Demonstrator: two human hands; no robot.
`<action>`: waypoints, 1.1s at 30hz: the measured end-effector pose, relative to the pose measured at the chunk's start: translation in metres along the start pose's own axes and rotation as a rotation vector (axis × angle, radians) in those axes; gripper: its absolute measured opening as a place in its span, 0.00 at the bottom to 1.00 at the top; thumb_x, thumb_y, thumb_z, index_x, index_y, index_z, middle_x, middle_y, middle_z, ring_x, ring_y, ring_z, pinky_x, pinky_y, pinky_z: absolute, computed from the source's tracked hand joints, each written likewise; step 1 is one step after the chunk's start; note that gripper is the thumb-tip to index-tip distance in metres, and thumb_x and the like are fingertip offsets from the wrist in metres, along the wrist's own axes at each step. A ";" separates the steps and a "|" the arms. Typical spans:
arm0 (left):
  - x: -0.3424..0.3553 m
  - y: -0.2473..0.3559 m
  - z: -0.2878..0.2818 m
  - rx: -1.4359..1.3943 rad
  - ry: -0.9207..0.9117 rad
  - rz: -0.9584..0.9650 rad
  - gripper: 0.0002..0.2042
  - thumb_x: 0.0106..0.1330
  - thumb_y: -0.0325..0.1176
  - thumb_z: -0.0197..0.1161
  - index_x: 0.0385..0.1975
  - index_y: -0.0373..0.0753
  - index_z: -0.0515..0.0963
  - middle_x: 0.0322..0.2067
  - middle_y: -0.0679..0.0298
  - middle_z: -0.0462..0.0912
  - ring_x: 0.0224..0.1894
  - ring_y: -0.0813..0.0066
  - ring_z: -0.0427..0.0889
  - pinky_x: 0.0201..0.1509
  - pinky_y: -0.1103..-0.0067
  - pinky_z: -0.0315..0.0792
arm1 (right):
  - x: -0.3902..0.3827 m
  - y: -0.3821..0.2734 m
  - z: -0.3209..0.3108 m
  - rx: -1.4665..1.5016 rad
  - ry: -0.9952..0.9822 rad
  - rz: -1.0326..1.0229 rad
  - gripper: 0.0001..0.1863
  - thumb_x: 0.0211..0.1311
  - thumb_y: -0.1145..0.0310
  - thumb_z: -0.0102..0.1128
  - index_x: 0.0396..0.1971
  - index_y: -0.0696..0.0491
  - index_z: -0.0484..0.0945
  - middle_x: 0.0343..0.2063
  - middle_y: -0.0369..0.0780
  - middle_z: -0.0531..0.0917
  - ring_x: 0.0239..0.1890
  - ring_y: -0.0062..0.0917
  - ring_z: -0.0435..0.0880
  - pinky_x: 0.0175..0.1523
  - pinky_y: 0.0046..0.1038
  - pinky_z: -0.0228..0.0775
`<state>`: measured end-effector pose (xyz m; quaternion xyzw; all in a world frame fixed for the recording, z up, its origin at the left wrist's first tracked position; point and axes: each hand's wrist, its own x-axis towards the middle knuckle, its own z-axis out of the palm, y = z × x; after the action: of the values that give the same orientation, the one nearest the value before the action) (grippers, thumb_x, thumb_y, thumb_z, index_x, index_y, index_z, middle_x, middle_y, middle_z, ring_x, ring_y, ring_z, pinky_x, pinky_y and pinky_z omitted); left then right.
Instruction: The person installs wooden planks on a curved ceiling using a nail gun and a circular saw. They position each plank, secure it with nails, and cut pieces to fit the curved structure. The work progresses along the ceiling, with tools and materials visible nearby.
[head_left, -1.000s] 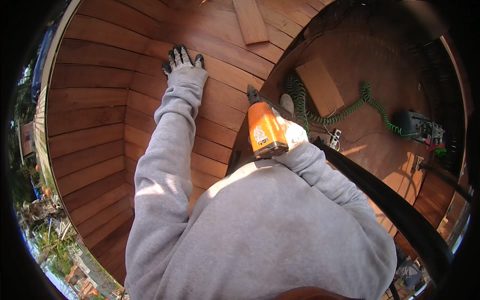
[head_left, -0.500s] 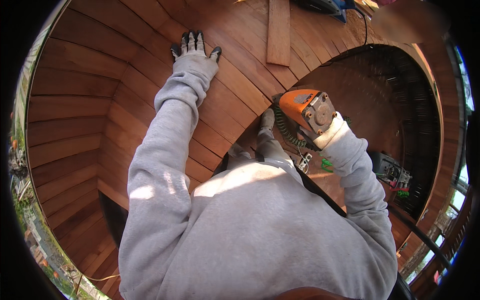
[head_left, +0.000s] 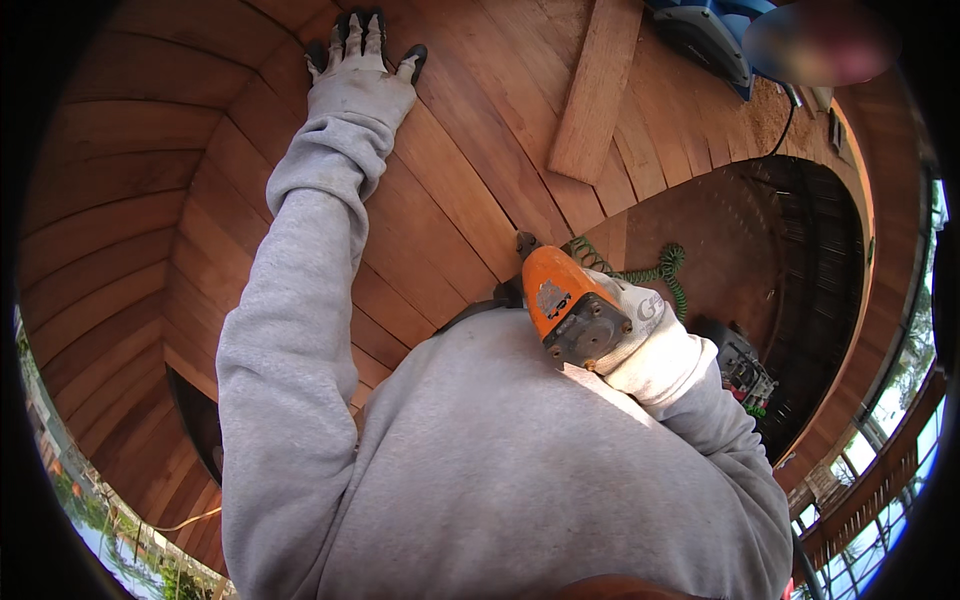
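Clad in a pale glove with dark fingertips, my left hand (head_left: 360, 75) lies flat on reddish wooden boards (head_left: 440, 190), fingers spread. My right hand (head_left: 640, 335), also gloved, grips an orange pneumatic nail gun (head_left: 555, 290); its handle is hidden behind the gun body and the glove. The nose of the gun is at the edge of the boards, close in front of my chest; whether it touches them I cannot tell. A green coiled air hose (head_left: 668, 268) shows behind the gun, beyond my right hand.
A loose plank (head_left: 598, 100) lies across the boards ahead. Near it sit a blue power tool (head_left: 705, 45) with a black cord and some sawdust (head_left: 768, 115). A curved opening (head_left: 730, 220) drops away at right, with a grey machine (head_left: 740, 365) down inside. Slatted walls curve round at left.
The nail gun in my right hand has swung left and nearer to my chest, its nose now at the board edge. My left hand appears farther forward as the view shifted.
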<state>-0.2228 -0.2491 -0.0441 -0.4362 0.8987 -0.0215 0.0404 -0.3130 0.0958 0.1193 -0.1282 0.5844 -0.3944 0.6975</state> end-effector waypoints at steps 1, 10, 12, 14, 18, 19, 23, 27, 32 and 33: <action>0.002 -0.001 0.000 0.004 0.006 -0.003 0.38 0.73 0.64 0.38 0.77 0.49 0.47 0.78 0.64 0.45 0.80 0.67 0.41 0.82 0.62 0.34 | 0.002 0.001 -0.001 0.117 0.035 0.014 0.25 0.70 0.74 0.58 0.66 0.56 0.69 0.56 0.41 0.79 0.56 0.26 0.79 0.63 0.26 0.73; 0.014 -0.003 -0.040 -0.190 -0.102 0.023 0.38 0.74 0.58 0.42 0.76 0.38 0.48 0.78 0.56 0.45 0.80 0.61 0.42 0.82 0.62 0.31 | 0.016 0.011 -0.020 0.347 0.001 0.145 0.23 0.71 0.71 0.59 0.64 0.57 0.70 0.54 0.41 0.80 0.53 0.25 0.82 0.59 0.25 0.78; 0.014 -0.007 -0.036 -0.188 -0.126 0.009 0.38 0.74 0.58 0.42 0.76 0.38 0.48 0.78 0.55 0.46 0.80 0.61 0.42 0.81 0.62 0.31 | 0.015 -0.008 -0.016 0.054 0.014 0.169 0.24 0.70 0.70 0.61 0.63 0.56 0.71 0.54 0.40 0.80 0.53 0.25 0.82 0.60 0.25 0.77; 0.012 -0.008 -0.040 -0.209 -0.113 0.013 0.38 0.74 0.58 0.42 0.76 0.38 0.48 0.78 0.55 0.46 0.80 0.61 0.42 0.81 0.62 0.31 | 0.016 -0.031 -0.007 -0.229 0.014 0.174 0.25 0.68 0.67 0.65 0.63 0.55 0.72 0.53 0.39 0.81 0.53 0.24 0.82 0.61 0.25 0.76; 0.015 -0.010 -0.040 -0.208 -0.138 0.008 0.38 0.74 0.58 0.41 0.76 0.38 0.48 0.78 0.55 0.46 0.80 0.61 0.42 0.81 0.61 0.31 | 0.018 -0.033 -0.010 -0.523 -0.033 0.169 0.29 0.63 0.65 0.70 0.63 0.53 0.73 0.52 0.38 0.81 0.53 0.24 0.82 0.62 0.25 0.75; 0.015 -0.010 -0.041 -0.205 -0.152 0.008 0.38 0.74 0.58 0.41 0.76 0.38 0.48 0.78 0.56 0.45 0.80 0.61 0.42 0.81 0.61 0.31 | 0.018 -0.035 -0.009 -0.480 -0.028 0.183 0.29 0.63 0.64 0.70 0.63 0.53 0.72 0.53 0.38 0.81 0.53 0.24 0.82 0.62 0.25 0.74; 0.012 -0.010 -0.048 -0.219 -0.149 0.020 0.38 0.75 0.58 0.40 0.76 0.38 0.48 0.78 0.56 0.45 0.80 0.62 0.41 0.81 0.61 0.31 | 0.017 -0.036 -0.008 -0.548 -0.059 0.122 0.31 0.64 0.63 0.70 0.65 0.54 0.71 0.55 0.39 0.80 0.54 0.24 0.82 0.63 0.25 0.74; 0.012 -0.011 -0.050 -0.230 -0.164 0.017 0.38 0.75 0.58 0.40 0.76 0.38 0.47 0.78 0.57 0.45 0.80 0.62 0.41 0.81 0.61 0.31 | 0.023 -0.028 -0.003 -0.093 -0.046 0.249 0.32 0.64 0.63 0.69 0.66 0.54 0.69 0.56 0.39 0.79 0.55 0.24 0.81 0.63 0.25 0.74; 0.011 -0.010 -0.045 -0.258 -0.174 0.016 0.38 0.75 0.57 0.40 0.76 0.38 0.47 0.78 0.58 0.43 0.80 0.63 0.41 0.81 0.60 0.31 | 0.031 -0.024 -0.003 -0.608 -0.163 0.126 0.29 0.66 0.63 0.66 0.65 0.53 0.70 0.55 0.40 0.80 0.55 0.26 0.81 0.64 0.25 0.74; 0.010 -0.011 -0.047 -0.270 -0.157 0.022 0.38 0.75 0.57 0.40 0.76 0.38 0.46 0.78 0.58 0.43 0.80 0.63 0.41 0.81 0.60 0.31 | 0.032 -0.025 -0.001 -0.825 -0.181 0.087 0.28 0.67 0.63 0.65 0.65 0.53 0.70 0.54 0.40 0.80 0.55 0.27 0.82 0.64 0.25 0.74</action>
<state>-0.2244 -0.2635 0.0029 -0.4282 0.8922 0.1342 0.0517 -0.3232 0.0576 0.1120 -0.4061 0.6347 -0.0848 0.6520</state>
